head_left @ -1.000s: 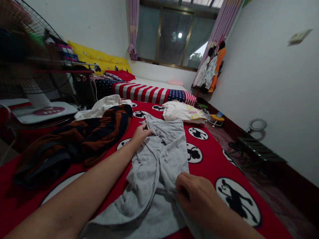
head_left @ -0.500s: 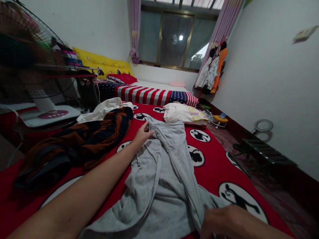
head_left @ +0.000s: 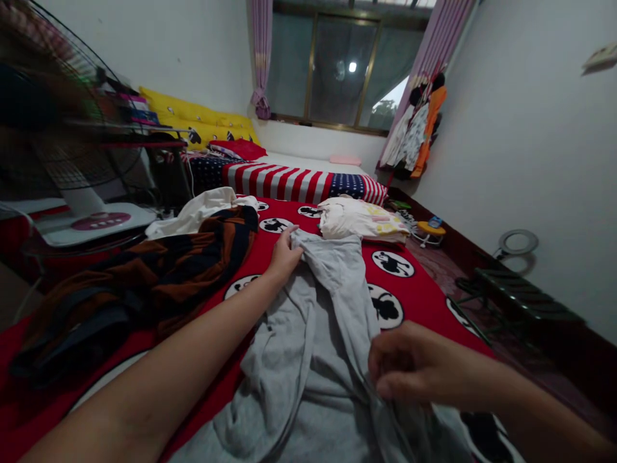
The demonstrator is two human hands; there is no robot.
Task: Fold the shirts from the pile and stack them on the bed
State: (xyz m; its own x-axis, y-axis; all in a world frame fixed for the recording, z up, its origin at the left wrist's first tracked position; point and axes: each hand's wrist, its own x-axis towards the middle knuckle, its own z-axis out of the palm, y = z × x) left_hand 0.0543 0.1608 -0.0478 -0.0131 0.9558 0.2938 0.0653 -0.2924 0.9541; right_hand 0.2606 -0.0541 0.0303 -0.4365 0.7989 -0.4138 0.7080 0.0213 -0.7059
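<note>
A grey garment (head_left: 332, 334) of soft cloth lies lengthwise on the red bed cover, its layers partly folded over one another and wrinkled. At its far left corner, my left hand (head_left: 288, 254) pinches the edge of the cloth, index finger stretched a little beyond. My right hand (head_left: 409, 363) is over the garment's right side, fingers curled and thumb pressed in. Grey cloth hangs blurred just beneath it and seems gripped, though the fingers partly hide the hold. What kind of garment it is, I cannot make out.
Left lies a crumpled orange-and-black garment (head_left: 193, 263) beside white cloth (head_left: 207, 209). Folded white clothes (head_left: 359, 218) sit beyond the grey garment. A running fan (head_left: 87, 206) stands at the left. The red bed cover (head_left: 434, 292) ends at the right, near a dark bench (head_left: 525, 296).
My right hand has moved up and inward from the lower right, and the cloth at the garment's right side has shifted with it. My left hand stays at the far corner.
</note>
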